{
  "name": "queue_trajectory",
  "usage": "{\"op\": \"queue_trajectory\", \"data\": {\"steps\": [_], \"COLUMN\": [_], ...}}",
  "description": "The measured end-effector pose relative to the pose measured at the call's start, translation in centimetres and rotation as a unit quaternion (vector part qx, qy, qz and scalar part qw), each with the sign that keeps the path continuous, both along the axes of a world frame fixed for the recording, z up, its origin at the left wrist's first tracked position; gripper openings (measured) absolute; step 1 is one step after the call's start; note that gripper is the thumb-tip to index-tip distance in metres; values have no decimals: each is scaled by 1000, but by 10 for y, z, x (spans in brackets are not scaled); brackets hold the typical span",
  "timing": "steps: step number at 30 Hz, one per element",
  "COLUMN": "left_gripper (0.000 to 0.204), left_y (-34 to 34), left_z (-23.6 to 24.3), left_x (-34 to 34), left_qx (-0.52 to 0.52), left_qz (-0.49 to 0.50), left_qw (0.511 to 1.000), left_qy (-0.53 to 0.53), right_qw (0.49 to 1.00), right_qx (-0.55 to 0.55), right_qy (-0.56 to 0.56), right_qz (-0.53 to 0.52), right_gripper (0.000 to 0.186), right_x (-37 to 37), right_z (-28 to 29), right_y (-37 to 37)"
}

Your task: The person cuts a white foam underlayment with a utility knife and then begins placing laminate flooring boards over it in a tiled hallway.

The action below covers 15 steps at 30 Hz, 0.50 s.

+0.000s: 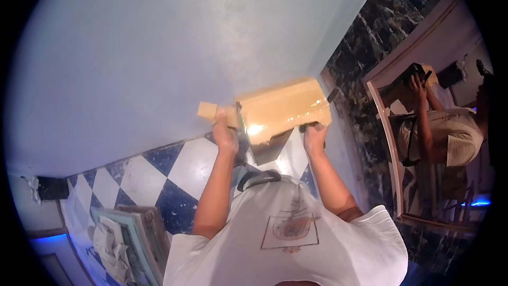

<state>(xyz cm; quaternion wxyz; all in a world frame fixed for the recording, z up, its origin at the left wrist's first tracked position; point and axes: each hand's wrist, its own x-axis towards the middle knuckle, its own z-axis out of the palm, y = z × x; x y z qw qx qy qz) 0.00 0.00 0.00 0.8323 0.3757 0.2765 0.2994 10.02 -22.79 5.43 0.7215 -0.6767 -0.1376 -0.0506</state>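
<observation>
A tan cardboard box point(283, 107) with shiny clear tape over it is held up in front of me, slightly tilted. My left hand point(225, 131) is closed on a small tan flap-like piece point(207, 110) at the box's left end; whether this piece is joined to the box I cannot tell. At the lower right edge, my right hand point(316, 137) is closed with its fingers curled at the box. Something dark shows beside those fingers, too unclear to name. A thin dark strip point(333, 94) sticks out from the box's right end.
A pale wall point(132, 64) spans the upper left. The floor has blue and white diamond tiles point(193, 167). Framed panels point(135, 233) with a crumpled pale cloth point(112, 246) lean at lower left. On the right, a framed mirror point(389, 153) hangs on dark marbled wall point(365, 37).
</observation>
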Motion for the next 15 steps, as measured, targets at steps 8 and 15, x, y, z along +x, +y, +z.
{"op": "queue_trajectory", "data": {"steps": [8, 15], "left_gripper": [44, 42], "left_y": [-14, -11], "left_z": [24, 17], "left_x": [16, 21], "left_qx": [50, 123], "left_qz": [-94, -17], "left_qw": [990, 992], "left_qy": [92, 30], "right_qw": [999, 981], "right_qx": [-18, 61], "right_qy": [-25, 74], "right_qz": [36, 170], "right_gripper": [24, 35], "right_x": [24, 51], "right_z": [-3, -19], "right_y": [-2, -11]}}
